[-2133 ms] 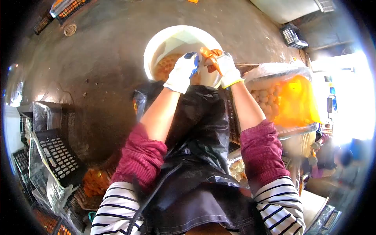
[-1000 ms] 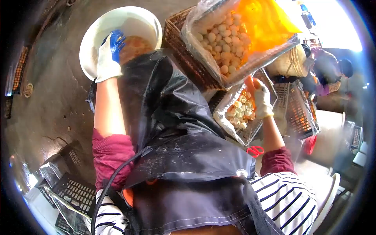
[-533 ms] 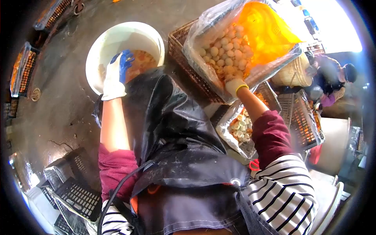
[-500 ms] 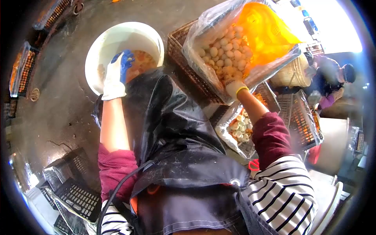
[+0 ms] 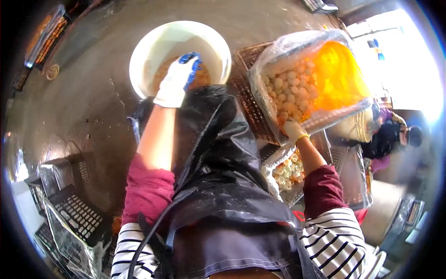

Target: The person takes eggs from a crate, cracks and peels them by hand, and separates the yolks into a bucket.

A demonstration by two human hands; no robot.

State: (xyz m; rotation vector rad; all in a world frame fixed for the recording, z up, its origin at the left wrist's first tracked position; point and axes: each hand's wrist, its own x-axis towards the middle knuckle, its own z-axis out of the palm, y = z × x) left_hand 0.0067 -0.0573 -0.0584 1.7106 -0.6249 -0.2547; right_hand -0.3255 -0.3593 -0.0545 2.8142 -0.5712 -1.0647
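Note:
My left hand [image 5: 179, 79], in a white glove with blue-coated fingers, is over the white bucket [image 5: 139, 63]. Its fingers curl together; whatever they hold is hidden from view. Cloudy orange-brown liquid with lumps [image 5: 203, 76] lies in the bottom of the bucket. At the near corner of a plastic-lined crate [image 5: 258, 76] is my right hand [image 5: 295, 130], gloved in white with a yellow cuff. Its fingertips are hidden among the nearest eggs. Many pale whole eggs [image 5: 291, 90] fill that crate, beside an orange plastic sheet [image 5: 339, 76].
Empty eggshells [image 5: 289, 172] fill a lined crate below my right forearm. Black crates [image 5: 79, 214] stand at lower left, and filled crates [image 5: 49, 35] at upper left. Another person [image 5: 390, 139] works at the right near a pale bucket [image 5: 355, 128]. A black apron [image 5: 218, 153] covers my lap.
The view has shifted, so the bucket and egg crate sit farther right. My left hand stays over the bucket, its fingers more curled. My right hand stays at the crate's near corner.

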